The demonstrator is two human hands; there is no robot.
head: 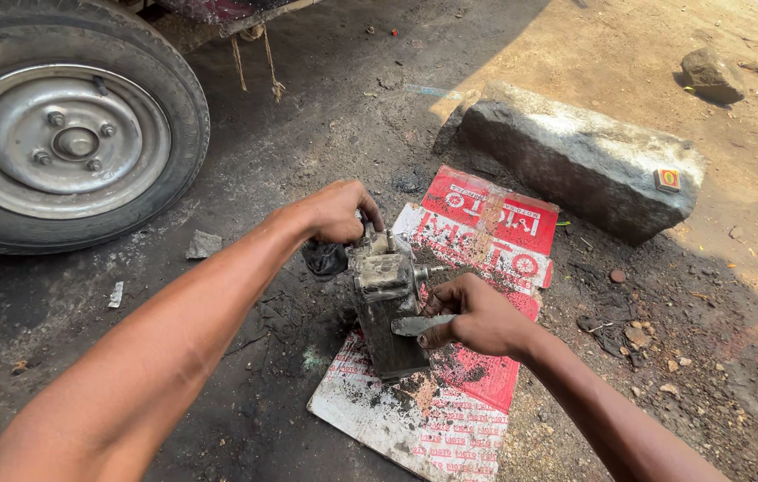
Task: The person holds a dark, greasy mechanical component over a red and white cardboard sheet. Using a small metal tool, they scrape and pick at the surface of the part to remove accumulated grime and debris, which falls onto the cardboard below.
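— Head view first: what do we see under our hands?

— We see a grimy metal engine part (387, 308) standing upright on a red and white printed sheet (450, 393) spread over dark, oily ground (289, 161). Our left hand (340, 211) is closed over the top of the part, steadying it, with a dark rag (323, 259) bunched just below the palm.

— And the other hand?

— Our right hand (479, 314) grips a flat metal blade (416, 325), fingers curled round it, the blade's tip laid against the side of the part. We think it is a scraper or a knife, though the grime makes that hard to tell.

— What lies around us?

— A vehicle wheel (62, 125) with a grey steel rim stands at the upper left, well apart from the part. Beyond the sheet lies a long grey stone block (575, 161), half in sunlight, with a small matchbox (667, 179) resting on its far end. A smaller rock (712, 74) sits on the sandy ground behind it.
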